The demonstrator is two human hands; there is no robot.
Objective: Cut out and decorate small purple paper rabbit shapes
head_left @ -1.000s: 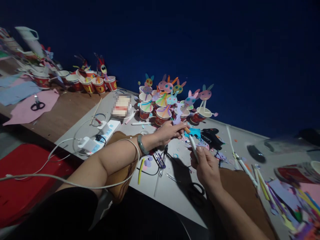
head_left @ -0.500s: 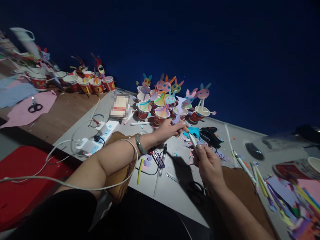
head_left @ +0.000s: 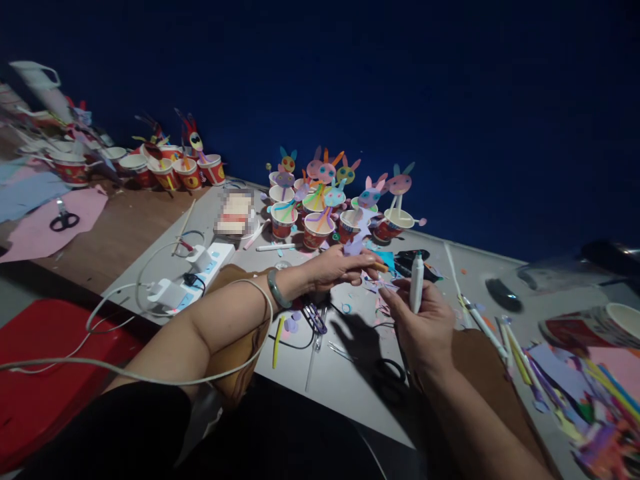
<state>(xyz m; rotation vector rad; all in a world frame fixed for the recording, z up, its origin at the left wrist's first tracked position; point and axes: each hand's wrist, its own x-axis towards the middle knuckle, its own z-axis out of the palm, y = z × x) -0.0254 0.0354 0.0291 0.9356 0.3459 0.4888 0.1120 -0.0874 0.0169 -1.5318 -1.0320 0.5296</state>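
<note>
My left hand (head_left: 345, 267) has its fingers closed on a small orange piece (head_left: 381, 267), whose exact kind I cannot make out. A wavy lavender paper scrap (head_left: 361, 235) rises just behind these fingers; whether they also grip it is unclear. My right hand (head_left: 423, 320) is closed around a white marker (head_left: 417, 287) held upright, its teal tip uppermost. The two hands are apart. Behind them stand several paper cups (head_left: 319, 232) bearing paper rabbit figures (head_left: 335, 193). Paper scraps (head_left: 383, 287) and a turquoise piece (head_left: 384, 259) lie under and behind my hands.
A white power strip (head_left: 213, 263) with plugs lies left; a white cable (head_left: 200, 381) crosses my left arm. Scissors (head_left: 389, 375), tweezers (head_left: 343, 351) and a yellow strip (head_left: 276, 343) are near the front. A computer mouse (head_left: 503, 295) and coloured paper strips (head_left: 565, 387) lie right.
The white marker has come away from the orange piece and turned upright in my right hand, which has moved slightly right. My left hand still holds the orange piece, now pointing right.
</note>
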